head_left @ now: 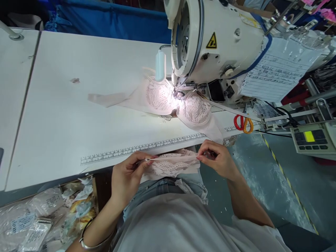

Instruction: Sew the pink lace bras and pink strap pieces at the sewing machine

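Observation:
Just past the table's front edge, a pale pink lace bra piece [172, 166] is stretched level between my two hands over my lap. My left hand [130, 171] pinches its left end between thumb and fingers. At the right end, my right hand [216, 157] pinches the edge in the same manner. A second pale pink bra [195, 110] lies on the table, its middle under the needle area of the sewing machine [223, 38]. One band of it reaches left across the tabletop, and the other hangs toward the front edge near my right hand.
A printed ruler strip [147, 146] runs along the front of the white table [65, 122]. Scissors with red and orange handles [243, 124] lie at right, near a control box [313, 136]. Plastic bags [47, 203] fill a drawer at lower left. A lamp [160, 65] lights the needle.

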A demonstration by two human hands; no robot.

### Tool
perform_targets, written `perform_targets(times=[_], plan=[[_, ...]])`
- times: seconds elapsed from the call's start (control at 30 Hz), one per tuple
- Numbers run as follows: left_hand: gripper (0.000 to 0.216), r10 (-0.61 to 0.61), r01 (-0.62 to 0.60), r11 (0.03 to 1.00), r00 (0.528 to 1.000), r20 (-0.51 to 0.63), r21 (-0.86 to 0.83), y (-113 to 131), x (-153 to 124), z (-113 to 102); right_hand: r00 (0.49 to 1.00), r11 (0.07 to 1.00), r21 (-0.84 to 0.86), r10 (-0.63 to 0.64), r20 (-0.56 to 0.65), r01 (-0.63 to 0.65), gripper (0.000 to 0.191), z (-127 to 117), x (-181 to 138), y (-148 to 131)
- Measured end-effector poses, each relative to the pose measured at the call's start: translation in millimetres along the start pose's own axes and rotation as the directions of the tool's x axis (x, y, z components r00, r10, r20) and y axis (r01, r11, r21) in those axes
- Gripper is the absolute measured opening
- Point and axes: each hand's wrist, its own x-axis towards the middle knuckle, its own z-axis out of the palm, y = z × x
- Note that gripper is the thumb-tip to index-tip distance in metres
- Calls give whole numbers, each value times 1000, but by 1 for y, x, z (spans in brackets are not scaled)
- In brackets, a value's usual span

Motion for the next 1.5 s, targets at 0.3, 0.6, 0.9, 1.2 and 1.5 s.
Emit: perform_targets(times=[0.3,0.6,0.9,1.2,1.5], plan=[[8,77,-10,972,958,276,-237,-3,5,-4,991,992,53,-117,64,114,16,-18,-1,-18],[13,441,-371,896,810,388,-243,23,7,49,978,992,-89,-74,198,93,8,21,6,-29],[18,335,-249,933,864,377,-259,24,19,44,993,993,108,47,104,-58,27,10,-1,-1],[19,154,42,932,853,499,-360,24,17,44,992,994,64,-97,85,91,14,11,4,-2],[19,146,31,946,848,510,-323,26,18,41,974,972,85,-223,49,218,13,11,7,0]])
